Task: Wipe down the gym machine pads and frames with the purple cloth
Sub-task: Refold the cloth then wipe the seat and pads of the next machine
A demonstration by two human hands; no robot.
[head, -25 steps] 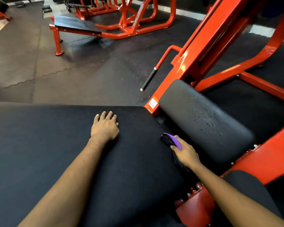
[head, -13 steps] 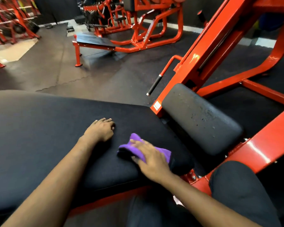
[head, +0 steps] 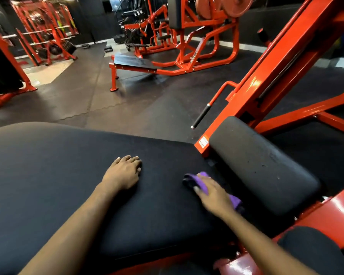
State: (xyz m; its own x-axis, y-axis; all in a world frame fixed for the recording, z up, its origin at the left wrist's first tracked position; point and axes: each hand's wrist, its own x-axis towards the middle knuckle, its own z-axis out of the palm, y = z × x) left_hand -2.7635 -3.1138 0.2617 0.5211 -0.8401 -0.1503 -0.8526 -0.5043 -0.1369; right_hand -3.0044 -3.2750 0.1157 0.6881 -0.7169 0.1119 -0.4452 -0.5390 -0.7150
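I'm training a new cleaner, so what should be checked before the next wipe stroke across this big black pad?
1. Purple cloth lies flat on the large pad under the right hand: ok.
2. Left hand rests on the large pad, apart from the cloth: ok.
3. Small pad to the right is clean: not ok, pale specks show on it.
4. Orange frame is free of dust: cannot tell.
5. Cloth is damp enough: cannot tell.

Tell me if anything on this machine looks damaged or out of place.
The smaller pad right of the purple cloth shows small pits and pale specks, unlike the smooth large pad. Nothing else stands out.
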